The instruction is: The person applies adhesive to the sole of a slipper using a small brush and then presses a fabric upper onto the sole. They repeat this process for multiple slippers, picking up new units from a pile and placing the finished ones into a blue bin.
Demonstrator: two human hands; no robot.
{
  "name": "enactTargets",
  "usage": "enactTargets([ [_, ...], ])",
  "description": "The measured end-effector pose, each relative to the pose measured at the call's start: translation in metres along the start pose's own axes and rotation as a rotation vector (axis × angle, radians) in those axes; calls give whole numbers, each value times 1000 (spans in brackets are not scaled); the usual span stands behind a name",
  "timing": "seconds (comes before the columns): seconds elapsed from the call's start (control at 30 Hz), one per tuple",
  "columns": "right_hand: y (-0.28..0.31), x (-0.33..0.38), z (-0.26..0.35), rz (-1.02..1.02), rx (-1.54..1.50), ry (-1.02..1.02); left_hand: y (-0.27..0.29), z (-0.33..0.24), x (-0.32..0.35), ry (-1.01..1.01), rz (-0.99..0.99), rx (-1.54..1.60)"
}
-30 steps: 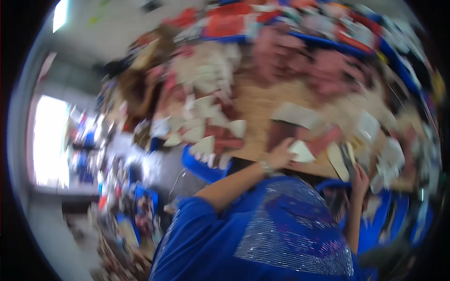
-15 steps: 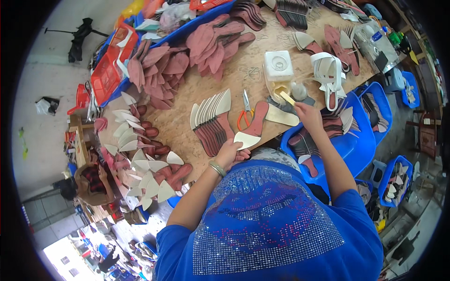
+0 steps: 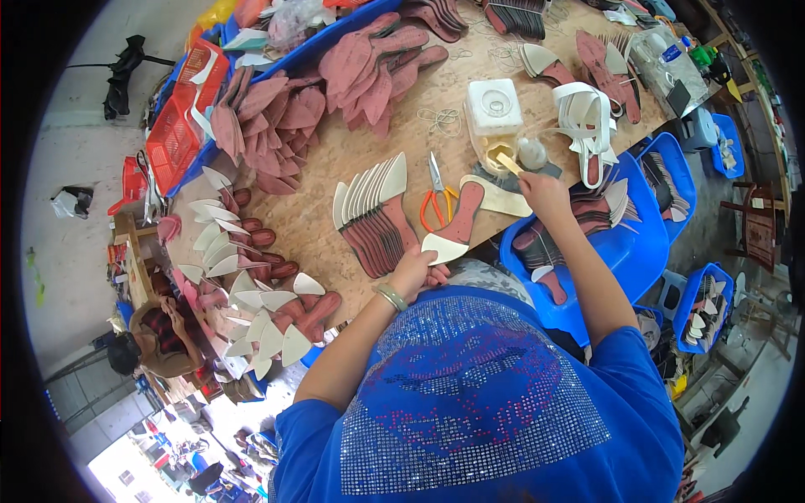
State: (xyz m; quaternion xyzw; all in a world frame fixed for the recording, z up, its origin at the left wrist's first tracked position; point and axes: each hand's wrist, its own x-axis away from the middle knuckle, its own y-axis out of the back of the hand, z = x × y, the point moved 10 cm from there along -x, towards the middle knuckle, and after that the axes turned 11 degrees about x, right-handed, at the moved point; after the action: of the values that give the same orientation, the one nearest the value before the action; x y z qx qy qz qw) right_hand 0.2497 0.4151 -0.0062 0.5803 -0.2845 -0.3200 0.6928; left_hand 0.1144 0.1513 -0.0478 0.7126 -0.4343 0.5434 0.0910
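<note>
My left hand (image 3: pixel 412 273) is closed on the near, pale toe end of a reddish-brown shoe insole (image 3: pixel 464 215) at the table's front edge. My right hand (image 3: pixel 545 194) grips a flat, pale yellow stick (image 3: pixel 508 164). The stick's tip reaches into the opening of a white plastic container (image 3: pixel 493 107), whose mouth is coated yellowish. Below that container lies a cream, sole-shaped piece (image 3: pixel 501 198). Orange-handled scissors (image 3: pixel 437 191) rest just left of the held insole. Further left, a fanned row of insoles with cream tips (image 3: pixel 373 222) overlaps on the table.
Reddish insoles (image 3: pixel 281 126) are heaped at the back left, beside a blue tray (image 3: pixel 306 42). More cream-tipped pieces (image 3: pixel 268 327) line the left edge. Blue bins (image 3: pixel 616 260) stand to the right. White straps (image 3: pixel 584 121) lie at the back right. Another person (image 3: pixel 163 335) sits far left.
The whole view has shifted slightly. My right hand has moved a little forward with the stick, its tip now slightly further into the container's opening. My left hand keeps its hold on the insole.
</note>
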Motion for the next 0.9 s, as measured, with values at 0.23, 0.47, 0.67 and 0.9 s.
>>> enactTargets([
  [0.23, -13, 62, -16, -87, -297, -107, 2, -4, -4, 16, -25, 41],
  [0.47, -55, 123, 8, 500, -1158, -516, 20, -3, -8, 16, -105, 180],
  [0.67, -58, 111, 23, 420, -944, -224, 34, -4, -11, 23, -130, 125],
  [0.9, -93, 88, -14, 483, -844, -454, 32, -15, -9, -39, -99, -34],
])
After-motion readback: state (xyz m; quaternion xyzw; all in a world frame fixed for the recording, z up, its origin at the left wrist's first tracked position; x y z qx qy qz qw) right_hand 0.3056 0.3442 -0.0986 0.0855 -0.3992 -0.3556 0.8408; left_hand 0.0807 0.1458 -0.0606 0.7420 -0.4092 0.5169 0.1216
